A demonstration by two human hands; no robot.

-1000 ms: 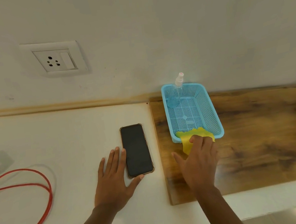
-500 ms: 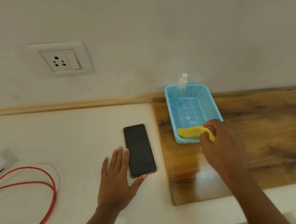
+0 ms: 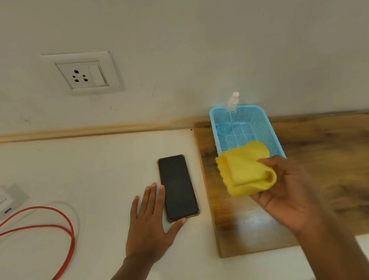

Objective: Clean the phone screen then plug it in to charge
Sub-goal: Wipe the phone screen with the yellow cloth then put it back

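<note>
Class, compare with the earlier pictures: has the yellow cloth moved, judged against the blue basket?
Yes. The yellow cloth has been lifted off the near end of the blue basket and now sits in the right hand, in front of the basket.

Glossy black glass-fronted phone (image 3: 177, 187); soft yellow folded cloth (image 3: 245, 171); perforated light-blue plastic basket (image 3: 262, 127); clear plastic spray bottle (image 3: 229, 115); grained, slightly shiny brown wooden board (image 3: 346, 165); matt white countertop (image 3: 77, 168).

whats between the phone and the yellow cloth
In the head view, only bare counter: the white top beside the phone, then the wooden board's edge before the cloth.
</note>
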